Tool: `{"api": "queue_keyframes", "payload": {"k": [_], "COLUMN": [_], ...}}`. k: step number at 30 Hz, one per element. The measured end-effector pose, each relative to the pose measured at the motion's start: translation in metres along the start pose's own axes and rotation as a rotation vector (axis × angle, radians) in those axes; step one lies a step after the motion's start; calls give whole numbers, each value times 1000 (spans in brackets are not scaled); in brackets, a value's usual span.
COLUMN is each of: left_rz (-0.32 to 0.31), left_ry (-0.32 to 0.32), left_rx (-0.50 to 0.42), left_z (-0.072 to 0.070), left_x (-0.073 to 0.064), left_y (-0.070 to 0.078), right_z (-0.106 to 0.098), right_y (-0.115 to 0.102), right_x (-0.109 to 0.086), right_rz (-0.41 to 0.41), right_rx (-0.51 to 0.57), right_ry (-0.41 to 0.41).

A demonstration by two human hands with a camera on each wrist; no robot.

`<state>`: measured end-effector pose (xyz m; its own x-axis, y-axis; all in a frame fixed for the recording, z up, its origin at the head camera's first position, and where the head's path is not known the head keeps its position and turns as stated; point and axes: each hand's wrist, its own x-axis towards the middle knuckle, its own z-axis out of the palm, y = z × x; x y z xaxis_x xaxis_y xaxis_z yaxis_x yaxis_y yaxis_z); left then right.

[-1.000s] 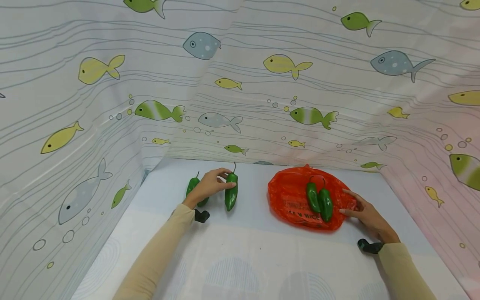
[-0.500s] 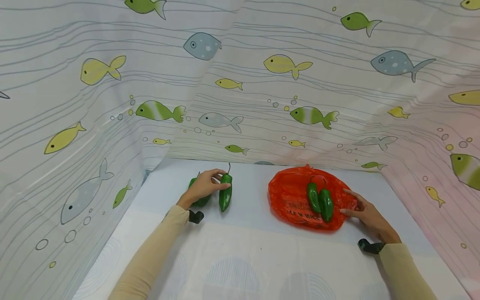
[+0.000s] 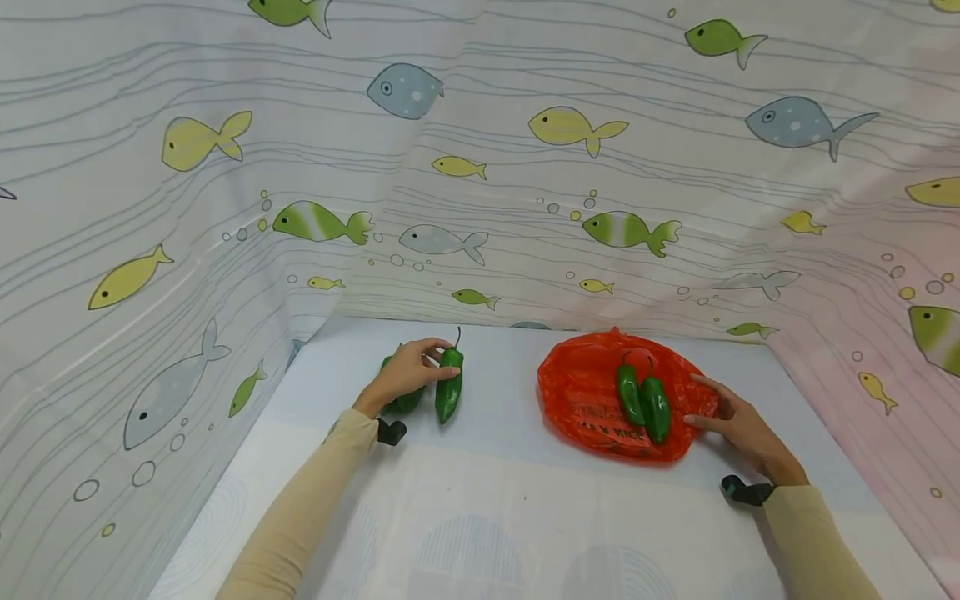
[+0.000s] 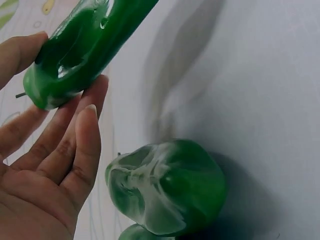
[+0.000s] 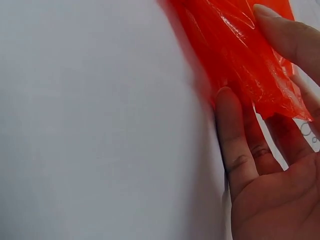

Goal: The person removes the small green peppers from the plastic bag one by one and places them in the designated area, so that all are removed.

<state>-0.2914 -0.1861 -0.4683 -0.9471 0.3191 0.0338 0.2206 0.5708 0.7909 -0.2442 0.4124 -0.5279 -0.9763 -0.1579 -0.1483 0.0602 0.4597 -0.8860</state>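
My left hand (image 3: pixel 407 372) pinches a green chili pepper (image 3: pixel 448 396) near its stem end; the thumb and fingers lie on opposite sides of it in the left wrist view. Close by, partly hidden behind that hand, are other green peppers (image 3: pixel 408 403); one rounded green pepper (image 4: pixel 170 187) shows below the fingers in the left wrist view. At the right, my right hand (image 3: pixel 742 423) holds the edge of a red plastic bag (image 3: pixel 573 375), thumb above and fingers beneath. Two green chili peppers (image 3: pixel 656 408) lie side by side on the bag.
A white tabletop (image 3: pixel 495 483) with faint patterns spans the space between the arms. Fish-printed sheeting (image 3: pixel 517 192) rises behind the table and along both sides. Dark wrist-worn devices (image 3: pixel 746 490) sit near the cuffs.
With the chili pepper in it, my left hand has shifted slightly left, nearer the other peppers. My right hand keeps its place at the bag's edge.
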Motion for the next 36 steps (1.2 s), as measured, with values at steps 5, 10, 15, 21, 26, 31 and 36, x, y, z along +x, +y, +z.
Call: {"api": "queue_keyframes", "payload": {"k": [5,10,15,21,26,31,36], "left_rz": [20,38,53,93,88,55,43], "left_ry": [8,22,42,110,139,145,135], "left_rx": [50,86,147,229,254,263,274], "left_z": [1,2,3,1,-2,-4,-4], "left_x": [2,3,4,8,13,13,13], "left_y": [-4,-9,-11,-15,-21,-23,-24], "right_z": [0,2,1,1,1,1,1], "right_y": [-1,-2,0,3,2,0,-1], "right_x": [1,1,1,2,1,0,-1], "right_rz": [-8,5,3,4,13,12,12], "right_rx": [-17,-23,-32,-33,-38,-58,-55], "right_ry": [4,6,4,6,8,12,11]}}
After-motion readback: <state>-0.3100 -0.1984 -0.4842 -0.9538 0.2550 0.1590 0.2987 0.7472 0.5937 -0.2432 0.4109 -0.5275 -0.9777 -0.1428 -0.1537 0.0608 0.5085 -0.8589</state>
